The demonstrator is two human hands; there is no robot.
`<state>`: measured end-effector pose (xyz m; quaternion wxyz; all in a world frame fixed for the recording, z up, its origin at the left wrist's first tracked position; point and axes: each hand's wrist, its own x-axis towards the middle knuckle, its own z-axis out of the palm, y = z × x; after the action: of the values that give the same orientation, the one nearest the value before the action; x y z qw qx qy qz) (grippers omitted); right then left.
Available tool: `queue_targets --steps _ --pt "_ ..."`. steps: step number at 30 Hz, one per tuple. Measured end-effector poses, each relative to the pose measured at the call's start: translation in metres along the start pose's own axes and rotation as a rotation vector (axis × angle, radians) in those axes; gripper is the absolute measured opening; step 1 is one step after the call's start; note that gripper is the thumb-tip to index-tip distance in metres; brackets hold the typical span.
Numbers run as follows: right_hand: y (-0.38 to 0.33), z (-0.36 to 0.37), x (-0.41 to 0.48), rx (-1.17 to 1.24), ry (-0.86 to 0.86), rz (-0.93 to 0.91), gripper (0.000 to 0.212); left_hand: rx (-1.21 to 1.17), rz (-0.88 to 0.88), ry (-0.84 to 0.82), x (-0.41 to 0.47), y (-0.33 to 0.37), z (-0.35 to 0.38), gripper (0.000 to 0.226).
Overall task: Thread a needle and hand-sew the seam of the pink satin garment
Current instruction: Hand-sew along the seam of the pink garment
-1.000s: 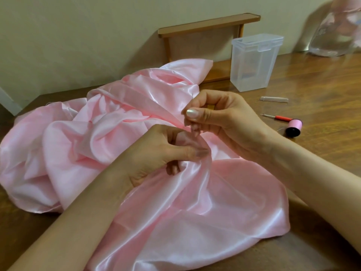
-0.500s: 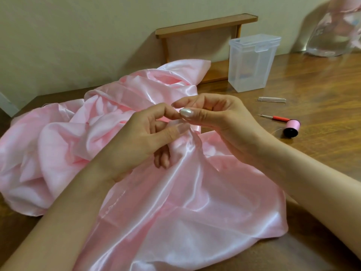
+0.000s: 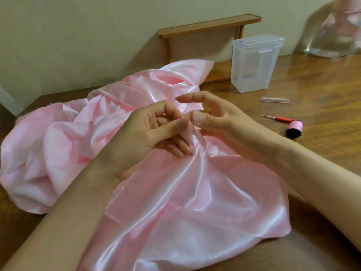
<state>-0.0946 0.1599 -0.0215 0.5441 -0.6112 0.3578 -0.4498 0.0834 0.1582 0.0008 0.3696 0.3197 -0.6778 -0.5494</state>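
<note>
Presently, the garment [image 3: 175, 202] is lying in loose folds on the table [image 3: 322, 81], bunched up at the left and spread flatter toward the front. The satin is judged light, limp and very slippery. Folds are expected to slide apart unless pinched close to the seam.

A raised fold is pinched between the thumb and forefinger of the left hand [image 3: 148, 133], with its lower fingers laid against the cloth beneath. The right hand [image 3: 220, 120] is held just beside it, relaxed. Its thumb is near the left fingertips and its forefinger is lifted clear, and nothing is seen held between them. The needle cannot be made out.

The best hold is judged to be right at the fold with both layers taken together — a hold further out would likely let the layers creep.

The table is smooth, varnished brown wood, so little friction is expected. At the right, well apart from the cloth, a spool [image 3: 296, 128] of pink thread is noted, with a red-handled tool [image 3: 281, 119] just beside it. A small clear tube [image 3: 275, 99] lies beyond — then a clear lidded box [image 3: 254, 65] and a wooden rack [image 3: 205, 30] against the plain wall.
</note>
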Motion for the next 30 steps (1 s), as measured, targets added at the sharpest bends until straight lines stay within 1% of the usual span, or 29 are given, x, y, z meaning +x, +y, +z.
queue_targets --steps 1,2,3,5,6,7,11,12,15,17,19,21,23,26,28,30 --pt "0.001 -0.002 0.000 -0.018 -0.074 0.055 0.055 0.002 0.007 0.023 0.000 0.001 -0.001 0.016" --pt "0.003 -0.005 -0.001 -0.014 -0.154 0.104 0.058 0.005 0.014 0.050 0.001 0.001 -0.004 0.016" --pt "0.005 -0.007 -0.001 0.015 -0.226 0.150 0.054 0.012 0.016 0.074 0.001 0.002 -0.006 0.016" --pt "0.006 -0.009 -0.002 0.083 -0.289 0.214 0.028 0.034 0.021 0.103 0.001 0.003 -0.011 0.015" --pt "0.005 -0.009 -0.003 0.106 -0.285 0.221 0.017 0.045 0.027 0.102 0.001 0.004 -0.014 0.015" --pt "0.005 -0.010 -0.003 0.124 -0.265 0.217 0.013 0.051 0.032 0.091 0.001 0.004 -0.017 0.015" --pt "0.004 -0.015 -0.003 0.195 -0.222 0.196 0.015 0.057 0.028 0.034 0.000 0.005 -0.027 0.018" --pt "0.005 -0.016 -0.002 0.205 -0.222 0.201 0.015 0.079 0.030 0.046 0.001 0.004 -0.029 0.019" --pt "0.007 -0.019 -0.002 0.212 -0.214 0.198 0.016 0.141 0.095 0.162 0.003 0.003 -0.031 0.015" --pt "0.007 -0.021 -0.001 0.228 -0.221 0.182 0.016 0.066 0.157 0.196 0.004 0.003 -0.032 0.017" --pt "0.007 -0.021 -0.001 0.249 -0.205 0.182 0.016 -0.017 0.199 0.178 0.004 0.003 -0.032 0.011" --pt "0.008 -0.022 -0.001 0.276 -0.192 0.180 0.015 -0.041 0.202 0.156 0.004 0.003 -0.029 0.014" --pt "0.007 -0.021 -0.001 0.299 -0.190 0.178 0.019 -0.043 0.188 0.144 0.004 0.002 -0.026 0.017" --pt "0.005 -0.021 -0.001 0.342 -0.172 0.229 0.037 -0.012 0.186 0.153 0.004 0.000 -0.025 0.018" --pt "0.003 -0.020 -0.002 0.354 -0.165 0.245 0.039 0.023 0.204 0.161 0.005 -0.001 -0.025 0.019" --pt "0.002 -0.019 -0.002 0.354 -0.170 0.243 0.034 0.025 0.221 0.171 0.005 -0.002 -0.025 0.017"
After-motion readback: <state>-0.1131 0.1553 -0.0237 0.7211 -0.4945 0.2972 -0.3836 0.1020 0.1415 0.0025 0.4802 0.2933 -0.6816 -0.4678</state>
